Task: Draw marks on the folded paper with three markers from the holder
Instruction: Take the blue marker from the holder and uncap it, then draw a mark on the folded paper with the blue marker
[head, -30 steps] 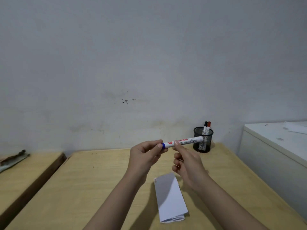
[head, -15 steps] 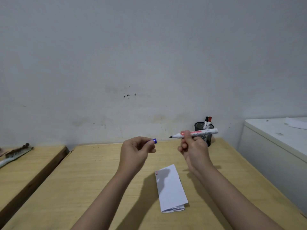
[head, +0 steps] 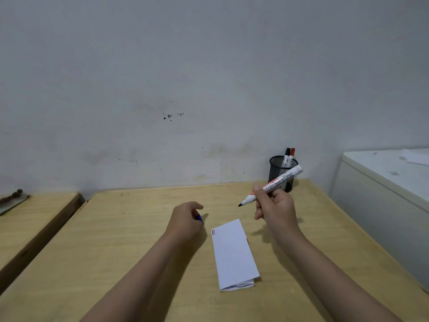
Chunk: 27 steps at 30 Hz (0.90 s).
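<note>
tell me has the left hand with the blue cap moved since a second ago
Yes. The left hand, shut on the blue cap, has dropped toward the table, left of the folded paper.

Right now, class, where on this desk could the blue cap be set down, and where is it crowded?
Bare wood lies left of the left hand toward the table edge, and right of the folded paper. The back right corner is crowded: the holder, right hand and marker.

Right hand [head: 276, 206] with uncapped marker [head: 271, 187]: open air down-left to folded paper [head: 233, 254]. Holder [head: 282, 173] just behind it. Left hand [head: 185, 219] flanks paper's left.
</note>
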Motion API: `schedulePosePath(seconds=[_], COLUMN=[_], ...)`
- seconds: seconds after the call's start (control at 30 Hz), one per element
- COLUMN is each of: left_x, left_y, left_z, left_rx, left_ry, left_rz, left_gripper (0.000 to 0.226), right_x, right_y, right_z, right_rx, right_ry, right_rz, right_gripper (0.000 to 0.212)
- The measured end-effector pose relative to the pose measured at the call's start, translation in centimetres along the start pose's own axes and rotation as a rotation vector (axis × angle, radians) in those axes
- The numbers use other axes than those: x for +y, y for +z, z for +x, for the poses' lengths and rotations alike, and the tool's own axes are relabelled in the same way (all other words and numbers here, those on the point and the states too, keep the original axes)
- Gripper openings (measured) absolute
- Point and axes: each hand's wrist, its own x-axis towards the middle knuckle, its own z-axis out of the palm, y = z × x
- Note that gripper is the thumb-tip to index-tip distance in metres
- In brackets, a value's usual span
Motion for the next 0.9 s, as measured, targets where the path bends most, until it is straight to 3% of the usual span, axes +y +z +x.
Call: schedulePosePath(seconds=[0.23, 0.37, 0.43, 0.6, 0.9], left_x=[-1.9, -1.7, -1.4, -1.6, -2.2], left_y=[1.4, 1.7, 2.2, 2.5, 2.7], left_z=[0.1, -2.6, -4.1, -5.3, -5.1], left_rx=[0.016, 0.183, 0.165, 0.032, 0.049], left_ry=[-0.041, -0.048, -0.020, 0.087, 0.132], left_rz=[-0.139, -0.215, -0.213, -0.037, 0.120], left_gripper=[0.054, 0.025, 0.021, 0.043, 0.047], right_x=[2.2, 4.1, 5.4, 7.8, 8.9], right_y=[1.8, 3.9, 4.3, 4.4, 4.5], right_z=[0.6, 1.2, 1.7, 1.6, 1.3], right_rx=[-0.076, -0.156, -0.186, -0.190, -0.170], right_ry=[0.134, 0.191, 0.207, 0.231, 0.164], right_rz=[0.095, 0.024, -0.019, -0.060, -0.211], right_gripper=[0.019, 0.019, 0.022, 0.031, 0.030])
